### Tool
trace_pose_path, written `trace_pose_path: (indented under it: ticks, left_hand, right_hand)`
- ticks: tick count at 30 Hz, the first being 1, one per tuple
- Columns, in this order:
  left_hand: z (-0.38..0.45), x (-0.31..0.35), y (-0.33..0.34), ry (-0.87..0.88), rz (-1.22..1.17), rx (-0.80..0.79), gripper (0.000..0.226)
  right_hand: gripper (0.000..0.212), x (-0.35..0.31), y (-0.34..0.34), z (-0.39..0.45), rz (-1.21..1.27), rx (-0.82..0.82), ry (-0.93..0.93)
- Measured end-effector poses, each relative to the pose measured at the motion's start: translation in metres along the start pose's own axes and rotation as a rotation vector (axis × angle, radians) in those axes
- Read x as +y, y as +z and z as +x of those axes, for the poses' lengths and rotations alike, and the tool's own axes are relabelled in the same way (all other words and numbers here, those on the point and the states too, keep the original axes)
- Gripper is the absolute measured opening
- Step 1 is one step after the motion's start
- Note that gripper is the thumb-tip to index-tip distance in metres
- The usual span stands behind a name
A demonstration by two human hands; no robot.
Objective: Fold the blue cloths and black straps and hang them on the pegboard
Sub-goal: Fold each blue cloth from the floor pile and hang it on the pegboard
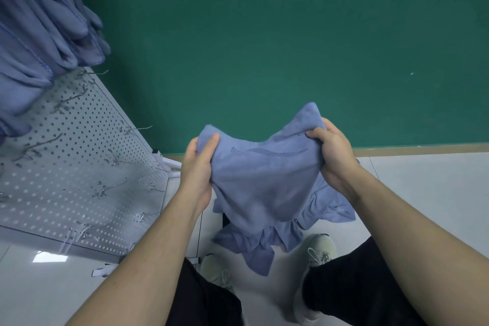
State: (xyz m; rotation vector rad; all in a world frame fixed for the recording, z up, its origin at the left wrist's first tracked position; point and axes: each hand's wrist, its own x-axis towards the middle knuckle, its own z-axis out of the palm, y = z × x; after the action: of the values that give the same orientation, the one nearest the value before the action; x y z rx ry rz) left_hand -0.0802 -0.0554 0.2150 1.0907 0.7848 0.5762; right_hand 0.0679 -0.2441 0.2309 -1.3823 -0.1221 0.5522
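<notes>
Green wall (264, 34), pegboard (79, 153) left — hands gripping blue cloth (264, 180).

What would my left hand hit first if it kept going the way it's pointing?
Probably the green wall: the left hand, gripping the blue cloth, points up-frame toward it. Nothing else shows between, though depth is unclear.

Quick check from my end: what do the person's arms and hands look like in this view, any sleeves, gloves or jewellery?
Both forearms are bare up to the frame edge: no sleeves in view. The left hand and right hand wear no gloves, and no rings, watch or wristband show. Lower down, black trousers and pale lace-up trainers are visible.
</notes>
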Motion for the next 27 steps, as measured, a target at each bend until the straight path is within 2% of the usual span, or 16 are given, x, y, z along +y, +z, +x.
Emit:
trace_pose_path:
  ticks: [2,6,8,9,11,13,15,17,21,27]
  left_hand:
    - [-0.002,-0.001,0.0,0.078,0.05,0.064,0.01]
    - [-0.002,-0.004,-0.001,0.1,0.022,0.109,0.013]
    - [-0.003,-0.006,0.001,0.085,0.036,0.113,0.013]
    - [-0.004,-0.007,0.002,0.075,0.055,0.109,0.013]
    - [-0.004,-0.012,0.005,0.057,0.1,0.092,0.013]
    - [-0.005,-0.016,0.01,0.046,0.138,0.097,0.013]
    - [-0.007,-0.02,0.015,0.039,0.176,0.084,0.027]
    - [-0.009,-0.027,0.021,0.035,0.235,0.005,0.04]
    - [-0.018,-0.037,0.036,-0.059,0.234,-0.066,0.03]
    - [-0.026,-0.049,0.054,-0.217,0.1,-0.134,0.021]
  right_hand:
    - [0.006,0.0,0.0,-0.001,0.054,-0.011,0.034]
    - [0.024,0.003,-0.005,0.004,0.138,-0.035,0.074]
    - [0.008,0.007,-0.006,0.007,-0.036,0.043,-0.029]
    - [0.007,0.011,-0.005,0.008,-0.163,0.106,-0.096]
    - [0.02,0.019,-0.003,0.009,-0.331,0.198,-0.188]
    - [0.025,0.024,0.0,0.01,-0.388,0.218,-0.219]
    - [0.028,0.029,0.005,0.009,-0.433,0.193,-0.196]
    - [0.031,0.036,0.013,0.007,-0.466,0.143,-0.161]
    - [0.039,0.046,0.029,0.001,-0.518,0.052,-0.14]
    - [0.034,0.051,0.042,0.0,-0.603,-0.074,-0.148]
